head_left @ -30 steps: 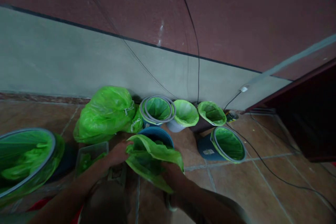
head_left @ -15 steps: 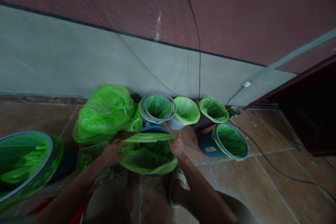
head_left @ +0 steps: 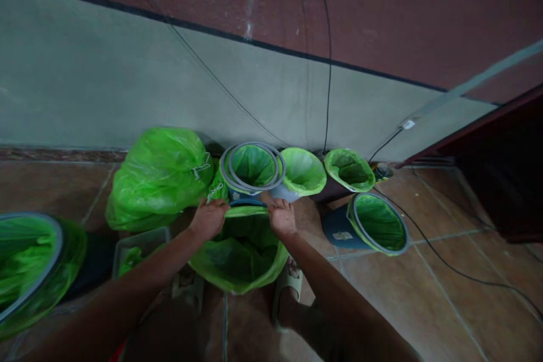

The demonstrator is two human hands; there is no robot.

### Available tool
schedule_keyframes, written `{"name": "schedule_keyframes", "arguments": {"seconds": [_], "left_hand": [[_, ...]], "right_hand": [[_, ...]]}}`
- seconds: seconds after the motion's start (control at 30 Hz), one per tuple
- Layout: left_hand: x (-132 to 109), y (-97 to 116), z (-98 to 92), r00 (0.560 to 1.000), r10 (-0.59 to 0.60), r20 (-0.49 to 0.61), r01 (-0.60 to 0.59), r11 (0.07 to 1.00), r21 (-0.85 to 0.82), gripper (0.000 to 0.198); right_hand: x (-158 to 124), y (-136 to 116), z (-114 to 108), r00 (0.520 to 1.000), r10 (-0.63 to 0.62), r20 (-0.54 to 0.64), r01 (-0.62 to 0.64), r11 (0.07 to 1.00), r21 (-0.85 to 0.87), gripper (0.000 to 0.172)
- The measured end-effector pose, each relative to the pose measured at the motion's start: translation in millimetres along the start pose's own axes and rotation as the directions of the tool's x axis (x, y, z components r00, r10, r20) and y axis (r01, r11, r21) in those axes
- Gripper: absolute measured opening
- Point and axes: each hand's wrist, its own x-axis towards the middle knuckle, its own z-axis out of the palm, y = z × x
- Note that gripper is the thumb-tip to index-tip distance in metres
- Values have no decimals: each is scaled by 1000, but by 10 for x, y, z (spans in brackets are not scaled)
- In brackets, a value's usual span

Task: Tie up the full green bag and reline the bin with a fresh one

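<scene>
A green garbage bag point(head_left: 240, 274) lines the blue trash bin point(head_left: 248, 202) between my feet, its mouth spread wide and its near edge folded over the bin's front. My left hand point(head_left: 211, 218) is closed on the far left part of the bag's edge, at the bin's back rim. On the far right part, my right hand point(head_left: 281, 216) pinches the same edge. A strip of the blue rim shows between the hands. Most of the bin's body is hidden under the bag.
Behind stand a bin with loose grey rings point(head_left: 253, 167), a white lined bin point(head_left: 303, 172) and a dark lined bin point(head_left: 350, 169). A blue bin point(head_left: 339, 232) tilts at right. Left are a stuffed green bag point(head_left: 159, 175), a clear box point(head_left: 146, 240) and a large lined bin point(head_left: 53, 260). A cable point(head_left: 449, 271) crosses the tiles.
Both hands have moved away from me, to the bin's back rim, bringing the bag's far edge with them. The raised flap of bag is now down at the rim, and the opening looks wider.
</scene>
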Motion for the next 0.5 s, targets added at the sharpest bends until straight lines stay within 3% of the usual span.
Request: {"name": "schedule_keyframes", "arguments": {"seconds": [0.1, 0.23, 0.4, 0.5], "left_hand": [[101, -110, 105, 1000, -14, 25, 15, 999, -31, 23], [207, -295, 173, 989, -144, 25, 146, 969, -198, 30], [458, -489, 251, 954, -226, 198, 291, 863, -414, 43], [592, -569, 356, 901, -342, 268, 434, 734, -522, 43]], "right_hand": [[120, 119, 32, 1000, 19, 0, -18, 975, 220, 27], [278, 234, 43, 993, 105, 58, -120, 845, 521, 26], [535, 265, 134, 977, 164, 138, -209, 874, 439, 24], [667, 259, 266, 971, 164, 175, -225, 871, 436, 22]]}}
